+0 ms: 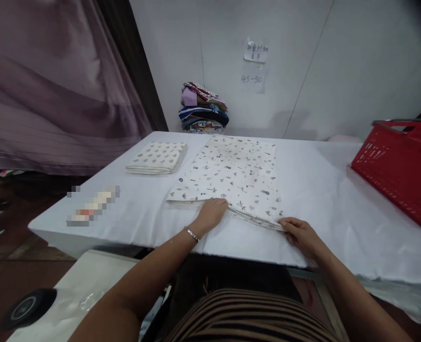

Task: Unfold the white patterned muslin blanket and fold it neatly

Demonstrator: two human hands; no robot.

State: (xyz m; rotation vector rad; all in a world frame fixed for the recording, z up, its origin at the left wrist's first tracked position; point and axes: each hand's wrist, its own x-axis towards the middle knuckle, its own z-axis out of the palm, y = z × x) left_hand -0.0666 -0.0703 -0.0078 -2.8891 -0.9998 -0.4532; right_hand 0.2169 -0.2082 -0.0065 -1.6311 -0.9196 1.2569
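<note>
A white printed cloth (235, 173) with small plant and animal motifs lies flat in layers on the white-covered table (313, 190). My left hand (212, 214), with a bracelet at the wrist, is closed over the middle of its near edge, fingers on top and thumb hidden. At the near right corner my right hand (299, 232) pinches the layered edge between thumb and fingers. The edge lifts slightly between the two hands. Left of this cloth sits a folded white cloth (157, 158) with grey and yellow motifs, touched by neither hand.
A red plastic basket (403, 171) stands at the right side. Several folded fabrics (204, 109) are stacked at the back against the wall. A blurred-out item (92, 206) lies near the table's left edge. Paper notes (255, 51) hang on the wall; a purple curtain (53, 85) hangs at left.
</note>
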